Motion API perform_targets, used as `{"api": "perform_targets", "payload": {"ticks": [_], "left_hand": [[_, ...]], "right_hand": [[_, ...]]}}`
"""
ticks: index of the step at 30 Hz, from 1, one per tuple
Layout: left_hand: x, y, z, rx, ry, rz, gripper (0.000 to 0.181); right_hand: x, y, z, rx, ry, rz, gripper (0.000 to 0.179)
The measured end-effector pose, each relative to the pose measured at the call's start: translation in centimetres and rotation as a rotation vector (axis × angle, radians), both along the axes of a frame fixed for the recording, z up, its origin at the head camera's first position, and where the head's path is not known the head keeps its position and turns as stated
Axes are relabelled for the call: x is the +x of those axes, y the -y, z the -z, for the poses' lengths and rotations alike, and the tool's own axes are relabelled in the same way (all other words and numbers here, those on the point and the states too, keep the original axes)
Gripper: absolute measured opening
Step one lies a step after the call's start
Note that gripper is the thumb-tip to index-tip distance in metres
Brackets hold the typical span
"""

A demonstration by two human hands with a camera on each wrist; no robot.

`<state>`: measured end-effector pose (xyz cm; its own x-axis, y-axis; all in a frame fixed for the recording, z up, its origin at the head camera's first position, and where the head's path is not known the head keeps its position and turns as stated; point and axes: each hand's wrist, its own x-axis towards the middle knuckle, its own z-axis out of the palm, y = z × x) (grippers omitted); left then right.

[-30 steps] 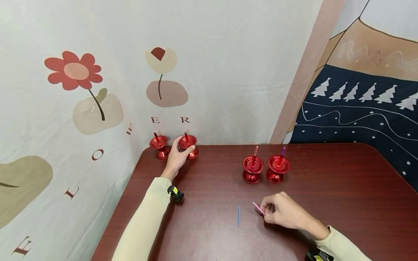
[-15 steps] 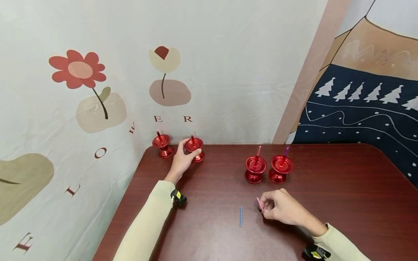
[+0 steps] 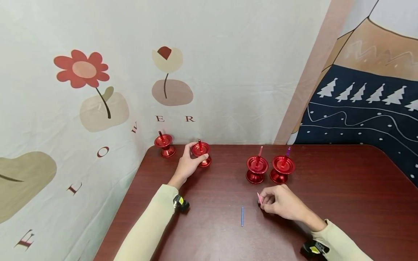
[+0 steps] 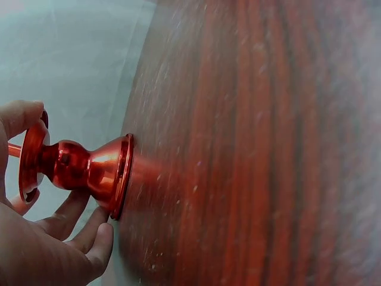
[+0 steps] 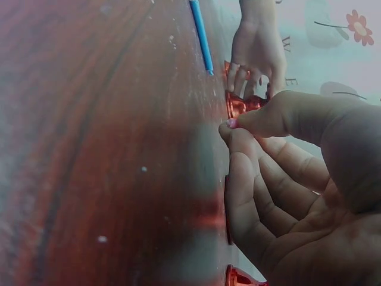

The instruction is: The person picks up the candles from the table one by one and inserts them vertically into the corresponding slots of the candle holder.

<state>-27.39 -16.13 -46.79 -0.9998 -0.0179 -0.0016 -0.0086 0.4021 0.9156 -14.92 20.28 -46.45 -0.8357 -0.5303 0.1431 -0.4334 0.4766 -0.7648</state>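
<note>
My left hand (image 3: 186, 166) grips a red metal candle holder (image 3: 199, 148) by its dish, thumb on one side of the rim and fingers on the other. In the left wrist view its flared foot (image 4: 113, 173) is right at the tabletop. A short red tube rises from the dish, bare of any candle. Low over the table, my right hand (image 3: 283, 203) pinches a thin pink candle (image 3: 259, 198) between thumb and index finger. Only a small pink end (image 5: 231, 123) shows in the right wrist view. A blue candle (image 3: 242, 216) lies to the left of that hand.
Beyond the right hand stand two red holders, one with a pinkish candle (image 3: 260, 151), the other with a purple candle (image 3: 288, 151). Another candle holder (image 3: 163, 140) stands at the table's back left corner. A printed cloth (image 3: 235, 79) hangs behind the table (image 3: 343, 181).
My left hand has brought its candle holder rightward and nearer, away from the back left one. My right hand has moved slightly farther from me, the pink candle tipping more upright.
</note>
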Motion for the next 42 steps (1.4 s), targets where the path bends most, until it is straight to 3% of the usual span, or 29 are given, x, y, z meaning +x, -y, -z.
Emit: {"api": "perform_targets", "payload": {"ticks": [22, 42], "left_hand": [[2.4, -3.1, -0.1, 0.025, -0.03, 0.072, 0.072], [3.7, -5.0, -0.2, 0.018, -0.047, 0.138, 0.071]], "right_hand": [[-1.8, 1.4, 0.1, -0.186, -0.088, 0.114, 0.024], [-3.1, 3.9, -2.1, -0.215, -0.189, 0.215, 0.021]]}}
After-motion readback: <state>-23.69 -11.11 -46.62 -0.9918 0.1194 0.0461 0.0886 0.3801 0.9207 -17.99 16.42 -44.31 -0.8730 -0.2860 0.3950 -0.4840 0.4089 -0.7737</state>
